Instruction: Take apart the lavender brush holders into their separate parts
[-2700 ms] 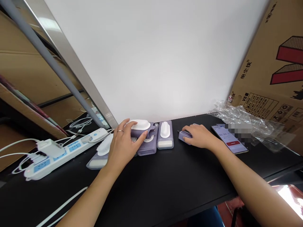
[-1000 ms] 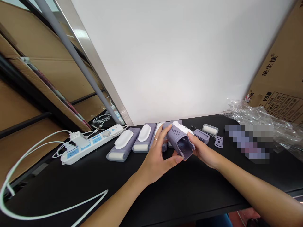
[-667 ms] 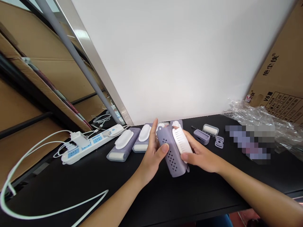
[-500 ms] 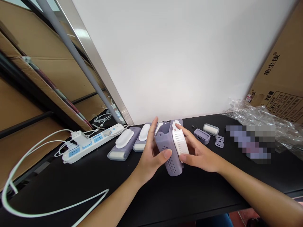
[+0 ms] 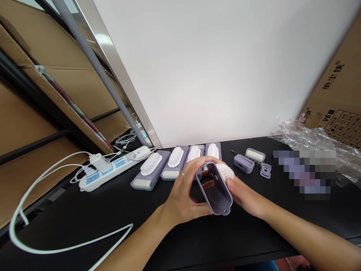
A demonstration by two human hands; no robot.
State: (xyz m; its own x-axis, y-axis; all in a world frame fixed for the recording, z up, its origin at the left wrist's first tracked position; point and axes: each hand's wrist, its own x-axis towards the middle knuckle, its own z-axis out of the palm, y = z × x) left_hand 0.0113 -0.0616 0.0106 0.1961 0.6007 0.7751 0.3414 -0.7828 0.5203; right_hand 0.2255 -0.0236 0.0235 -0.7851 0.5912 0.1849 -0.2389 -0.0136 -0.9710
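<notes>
Purple case (image 5: pixel 216 192), held up off the table between both hands, in front of the row. Open end faces the camera; small holes visible deep inside, holed tab on the near rim. White brush (image 5: pixel 226 172) on its right side, bristles showing. Left hand (image 5: pixel 184 192) clamped round the case from the left, thumb low, fingers over the far side, ring on one finger. Right hand (image 5: pixel 245 192) clamped on the brush from the right, thumb at its near end; other fingers mostly hidden.

Behind: four finished-looking units in a row. Leftmost unit (image 5: pixel 150 169) and second unit (image 5: pixel 174 162) each carry a white brush, white roller at the near end. Third unit (image 5: pixel 194 153) and fourth unit (image 5: pixel 213 150) partly covered by hands and case.

Right of the row, loose parts close together: small box (image 5: pixel 244 164), roller (image 5: pixel 255 155) in a clear tray, thin wire brush (image 5: pixel 235 153) passing behind the box, flat cutout piece (image 5: pixel 265 170). Farther right: blurred-out patch, clear plastic wrap (image 5: pixel 310 145), printed carton (image 5: pixel 335 101).

Left: power strip (image 5: pixel 115 165) with plugs in, white cable (image 5: pixel 76 250) looping over the black table (image 5: pixel 169 248).
</notes>
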